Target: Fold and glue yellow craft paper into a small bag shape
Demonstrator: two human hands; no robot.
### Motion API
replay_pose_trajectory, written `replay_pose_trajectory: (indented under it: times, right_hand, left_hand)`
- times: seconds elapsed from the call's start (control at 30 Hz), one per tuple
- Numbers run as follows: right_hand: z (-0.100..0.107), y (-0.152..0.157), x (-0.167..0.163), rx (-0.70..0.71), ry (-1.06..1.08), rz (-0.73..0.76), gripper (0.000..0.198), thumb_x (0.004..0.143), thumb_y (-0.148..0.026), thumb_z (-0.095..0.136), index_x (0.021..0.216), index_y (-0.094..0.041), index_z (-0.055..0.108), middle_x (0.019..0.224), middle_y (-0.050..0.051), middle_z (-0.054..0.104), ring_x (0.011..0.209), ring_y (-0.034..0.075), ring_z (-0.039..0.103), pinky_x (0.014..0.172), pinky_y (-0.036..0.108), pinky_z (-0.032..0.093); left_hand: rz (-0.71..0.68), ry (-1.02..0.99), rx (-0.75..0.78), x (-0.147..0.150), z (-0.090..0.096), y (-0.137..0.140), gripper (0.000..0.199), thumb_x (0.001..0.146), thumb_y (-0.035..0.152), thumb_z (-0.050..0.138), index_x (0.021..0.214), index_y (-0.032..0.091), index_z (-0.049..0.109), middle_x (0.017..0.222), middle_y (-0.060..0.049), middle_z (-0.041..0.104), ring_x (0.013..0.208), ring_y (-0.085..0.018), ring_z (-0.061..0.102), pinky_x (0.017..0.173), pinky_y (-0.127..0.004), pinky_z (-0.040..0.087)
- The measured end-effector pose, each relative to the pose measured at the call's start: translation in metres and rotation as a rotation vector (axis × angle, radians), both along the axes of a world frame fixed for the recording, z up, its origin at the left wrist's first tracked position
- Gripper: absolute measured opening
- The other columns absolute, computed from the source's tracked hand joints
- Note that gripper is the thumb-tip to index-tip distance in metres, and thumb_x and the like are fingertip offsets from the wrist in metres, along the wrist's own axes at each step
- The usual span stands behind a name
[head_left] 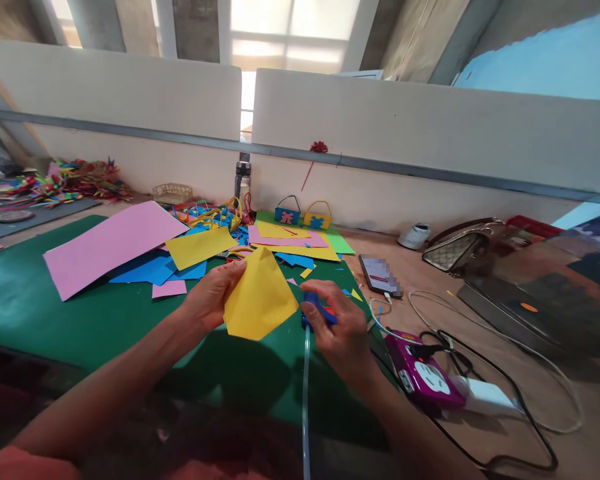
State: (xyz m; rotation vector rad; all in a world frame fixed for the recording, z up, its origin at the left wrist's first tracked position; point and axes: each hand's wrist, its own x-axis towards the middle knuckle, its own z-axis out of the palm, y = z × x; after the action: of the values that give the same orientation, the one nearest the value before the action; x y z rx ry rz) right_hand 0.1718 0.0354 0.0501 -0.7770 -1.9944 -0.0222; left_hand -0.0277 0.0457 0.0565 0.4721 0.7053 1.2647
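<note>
Blue tool (330, 318) partly hidden by right fingers (327, 288); hose (306, 400) cut off below.

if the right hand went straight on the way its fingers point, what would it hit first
Probably the yellow sheet in the left hand, with the blue tool in the right hand touching it first; depth is unclear from this one view, so it might miss.

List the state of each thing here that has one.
Yellow sheet: bent, held up
Left hand: closed on yellow sheet
Blue tool: held, clear rod trailing
Right hand: gripping blue tool
Phone: screen lit, cable plugged in
Purple power strip: black plug inserted
Blue bag: upright
Yellow bag: upright
</note>
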Motion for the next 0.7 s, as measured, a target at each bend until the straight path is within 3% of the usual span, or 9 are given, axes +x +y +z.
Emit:
replay_pose_trajectory:
  times: [0.17, 0.33, 0.43, 0.53, 0.6, 0.7]
  right_hand:
    - [-0.0053, 0.0036, -0.0043, 0.248, -0.182, 0.058, 0.025, 0.084, -0.008, 0.048, 0.105, -0.019, 0.054, 0.093, 0.009, 0.062, 0.089, 0.02, 0.058, 0.077, 0.038, 0.05]
    - [-0.004, 0.0006, -0.0043, 0.252, -0.195, 0.087, 0.026, 0.083, -0.007, 0.047, 0.106, -0.019, 0.053, 0.093, 0.01, 0.062, 0.09, 0.02, 0.059, 0.077, 0.038, 0.05]
    - [-0.0046, -0.0012, -0.0039, 0.317, -0.247, 0.02, 0.02, 0.083, -0.015, 0.052, 0.102, -0.02, 0.055, 0.089, 0.009, 0.064, 0.085, 0.021, 0.06, 0.075, 0.037, 0.049]
    - [-0.0066, -0.0028, -0.0048, 0.367, -0.285, -0.051, 0.015, 0.082, -0.012, 0.053, 0.094, -0.019, 0.059, 0.083, 0.009, 0.066, 0.077, 0.019, 0.061, 0.07, 0.033, 0.049]
    - [-0.0068, -0.0038, -0.0058, 0.331, -0.249, -0.08, 0.012, 0.081, -0.012, 0.052, 0.087, -0.019, 0.06, 0.079, 0.008, 0.066, 0.073, 0.018, 0.061, 0.067, 0.03, 0.048]
    - [-0.004, -0.0047, -0.0068, 0.128, -0.084, -0.128, 0.011, 0.082, -0.015, 0.051, 0.075, -0.019, 0.058, 0.071, 0.004, 0.064, 0.066, 0.015, 0.06, 0.062, 0.027, 0.046]
  left_hand:
    - [-0.019, -0.076, -0.148, -0.0039, 0.0059, 0.0, 0.015, 0.082, 0.014, 0.052, 0.093, 0.012, 0.062, 0.072, -0.005, 0.07, 0.063, -0.018, 0.067, 0.063, -0.031, 0.055]
    - [-0.045, -0.1, -0.165, -0.0058, 0.0067, 0.002, 0.018, 0.082, 0.014, 0.052, 0.098, 0.012, 0.061, 0.073, -0.005, 0.071, 0.064, -0.016, 0.068, 0.067, -0.028, 0.055]
    - [-0.07, -0.079, -0.156, -0.0026, 0.0058, 0.0026, 0.018, 0.08, 0.015, 0.054, 0.097, 0.011, 0.061, 0.072, -0.006, 0.07, 0.062, -0.017, 0.067, 0.069, -0.031, 0.055]
    - [-0.081, -0.033, -0.146, 0.002, 0.0046, 0.0024, 0.016, 0.081, 0.016, 0.053, 0.093, 0.01, 0.062, 0.069, -0.006, 0.069, 0.061, -0.018, 0.067, 0.066, -0.032, 0.055]
    - [-0.065, -0.017, -0.138, 0.0032, 0.004, 0.002, 0.017, 0.085, 0.018, 0.048, 0.089, 0.01, 0.062, 0.068, -0.006, 0.069, 0.059, -0.016, 0.066, 0.061, -0.028, 0.055]
    - [-0.079, 0.049, -0.02, 0.0025, 0.003, -0.0011, 0.029, 0.09, 0.026, 0.039, 0.084, 0.011, 0.064, 0.069, -0.007, 0.069, 0.06, -0.015, 0.065, 0.049, -0.022, 0.049]
